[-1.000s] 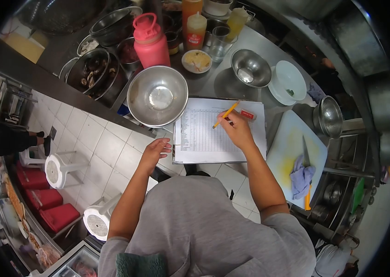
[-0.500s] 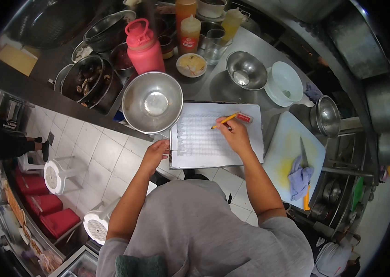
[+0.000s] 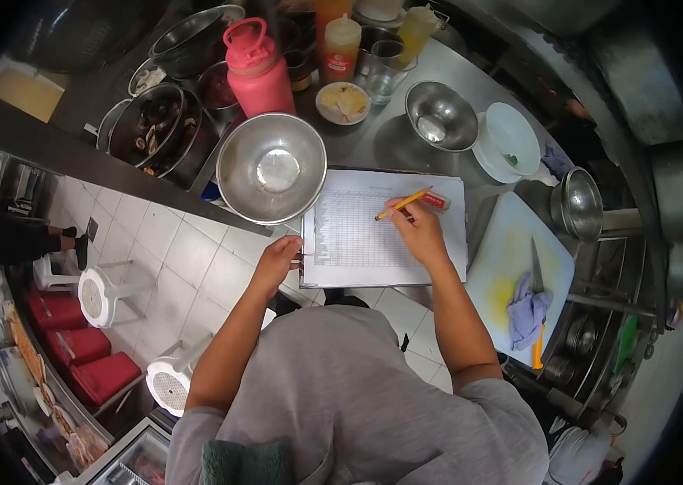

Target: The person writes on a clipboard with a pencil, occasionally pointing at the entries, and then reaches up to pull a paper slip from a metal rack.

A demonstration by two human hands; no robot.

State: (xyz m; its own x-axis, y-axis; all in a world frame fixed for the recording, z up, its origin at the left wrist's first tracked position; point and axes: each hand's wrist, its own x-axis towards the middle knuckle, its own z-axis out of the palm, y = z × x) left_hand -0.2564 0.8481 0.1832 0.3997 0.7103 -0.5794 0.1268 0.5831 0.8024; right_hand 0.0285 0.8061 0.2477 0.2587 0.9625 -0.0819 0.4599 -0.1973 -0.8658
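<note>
Holding a yellow pencil (image 3: 402, 205) between closed fingers, the right hand (image 3: 419, 232) is placed over the right part of a printed sheet (image 3: 349, 242). This sheet lies in front of the person, at the edge of the metal counter (image 3: 390, 153). The left hand (image 3: 278, 259) is at the left edge of the sheet, with fingers bent; whether it grips this edge, I cannot tell. A steel bowl (image 3: 232, 174) stands near the upper left corner, and a cutting board (image 3: 483, 275) lies to the right, bearing a purple cloth (image 3: 528, 317).
</note>
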